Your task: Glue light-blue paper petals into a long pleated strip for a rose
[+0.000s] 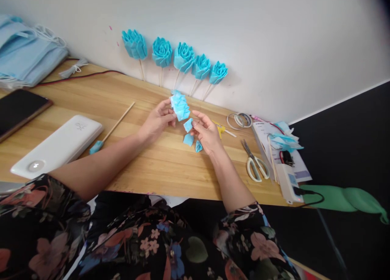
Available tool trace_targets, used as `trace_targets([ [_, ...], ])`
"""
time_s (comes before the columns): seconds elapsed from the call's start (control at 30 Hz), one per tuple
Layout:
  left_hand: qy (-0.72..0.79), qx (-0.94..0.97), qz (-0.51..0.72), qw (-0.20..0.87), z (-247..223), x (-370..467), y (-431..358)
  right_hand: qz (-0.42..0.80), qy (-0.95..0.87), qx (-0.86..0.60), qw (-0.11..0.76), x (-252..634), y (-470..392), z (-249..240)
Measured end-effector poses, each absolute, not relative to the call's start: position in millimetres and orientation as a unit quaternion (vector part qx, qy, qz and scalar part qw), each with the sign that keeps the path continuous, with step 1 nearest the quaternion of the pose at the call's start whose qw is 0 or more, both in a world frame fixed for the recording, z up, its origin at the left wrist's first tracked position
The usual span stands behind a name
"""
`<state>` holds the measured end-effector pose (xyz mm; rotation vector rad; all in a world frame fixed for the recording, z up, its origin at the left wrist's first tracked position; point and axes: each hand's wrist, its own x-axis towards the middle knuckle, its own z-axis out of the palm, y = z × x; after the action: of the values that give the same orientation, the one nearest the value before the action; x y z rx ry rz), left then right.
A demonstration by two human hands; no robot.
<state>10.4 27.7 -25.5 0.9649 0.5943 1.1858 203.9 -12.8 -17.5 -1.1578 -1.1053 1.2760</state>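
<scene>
My left hand is closed on a strip of overlapping folded blue petals, held just above the table. Between the thumb and fingers of my right hand is a single folded blue petal, close below the strip's lower end. Two more loose petals lie on the wood under my right hand: a flatter piece and a small folded one. To the left rests a thin wooden stick with a small blue bud at its end.
Several finished blue flowers on sticks lean against the wall. Scissors, tape rolls and a yellow glue gun lie right. A power bank, a phone and stacked masks are left. A power strip sits at the right edge.
</scene>
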Motion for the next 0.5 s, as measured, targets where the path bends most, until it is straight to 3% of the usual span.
trace_targets([
  [0.5, 0.253, 0.450, 0.526, 0.675, -32.2, 14.8, 29.4, 0.496, -0.455, -0.484, 0.559, 196.0, -10.7, -28.1],
])
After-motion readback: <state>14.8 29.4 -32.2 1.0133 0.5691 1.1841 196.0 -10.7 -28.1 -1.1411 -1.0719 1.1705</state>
